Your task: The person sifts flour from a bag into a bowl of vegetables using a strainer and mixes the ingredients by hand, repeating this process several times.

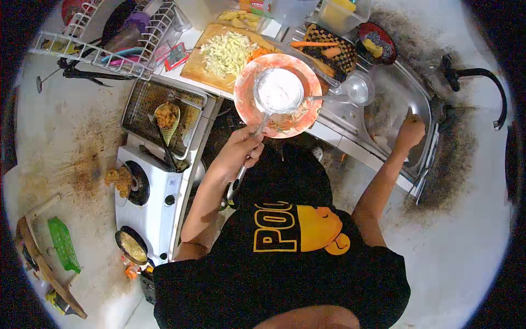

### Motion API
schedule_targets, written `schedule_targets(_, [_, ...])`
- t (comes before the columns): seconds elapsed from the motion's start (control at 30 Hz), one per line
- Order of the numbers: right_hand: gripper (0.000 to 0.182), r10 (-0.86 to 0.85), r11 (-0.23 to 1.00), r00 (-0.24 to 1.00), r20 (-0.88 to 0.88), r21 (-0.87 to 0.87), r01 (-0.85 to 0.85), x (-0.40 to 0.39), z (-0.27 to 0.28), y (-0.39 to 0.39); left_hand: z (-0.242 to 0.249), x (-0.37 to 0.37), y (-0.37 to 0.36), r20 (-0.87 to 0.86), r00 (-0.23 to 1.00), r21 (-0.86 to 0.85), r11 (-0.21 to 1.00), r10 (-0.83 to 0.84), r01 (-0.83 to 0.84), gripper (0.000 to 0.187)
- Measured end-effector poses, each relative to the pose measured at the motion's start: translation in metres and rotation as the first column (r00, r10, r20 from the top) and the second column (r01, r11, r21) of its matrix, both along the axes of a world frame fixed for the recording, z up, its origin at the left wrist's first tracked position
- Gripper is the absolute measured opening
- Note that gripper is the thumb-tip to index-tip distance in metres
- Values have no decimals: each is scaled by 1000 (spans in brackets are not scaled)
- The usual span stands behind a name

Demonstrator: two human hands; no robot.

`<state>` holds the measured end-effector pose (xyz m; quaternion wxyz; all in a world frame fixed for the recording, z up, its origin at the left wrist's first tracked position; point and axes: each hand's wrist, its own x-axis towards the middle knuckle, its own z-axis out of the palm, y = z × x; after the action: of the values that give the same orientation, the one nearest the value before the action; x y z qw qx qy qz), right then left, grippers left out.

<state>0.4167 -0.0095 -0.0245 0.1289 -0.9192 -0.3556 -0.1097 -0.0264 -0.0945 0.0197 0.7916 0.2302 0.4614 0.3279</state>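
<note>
My left hand is wrapped round the handle of a round strainer or ladle heaped with white powder. Its head is above an orange-and-white bowl, in which some shredded food shows along the lower right. A metal utensil handle sticks out over the bowl's right rim, beside a clear cup. Over on the right, my right hand reaches over the metal sink with curled fingers. What those fingers hold, if anything, is too small to make out.
Shredded cabbage covers a wooden cutting board behind the bowl. Carrots lie nearby. Left are a frying basket with a slotted spoon, a white stove and a pan. A black faucet arches at right.
</note>
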Motion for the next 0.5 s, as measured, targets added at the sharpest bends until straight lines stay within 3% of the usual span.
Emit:
schedule_targets(0.07, [27,295,941,954,45,157,-299,46,-42,3,-3,-1,-1,-18,1000,-4,1000,-1,1,19])
schedule_targets(0.2, [24,392,907,904,169,94,-410,-18,18,-9,-2,0,-5,-63,998,20,999,32,-31,20])
schedule_targets(0.27, [20,340,850,934,-108,460,-256,-47,37,-12,-1,-1,-6,-45,999,39,999,10,-8,20])
schedule_targets(0.33, [21,646,567,762,-43,696,-441,-91,47,-16,-1,-1,-8,-41,999,31,999,18,-17,20])
schedule_targets(0.4, [25,834,467,549,49,468,-750,-156,67,-29,-2,0,-8,-34,999,23,1000,20,-19,21])
schedule_targets(0.47, [16,955,287,280,-92,517,-806,-207,64,-31,-3,0,-8,-62,998,42,999,-11,13,22])
schedule_targets(0.5, [17,968,252,228,-108,426,-869,-223,64,-30,-4,0,-9,-60,998,40,999,-11,14,22])
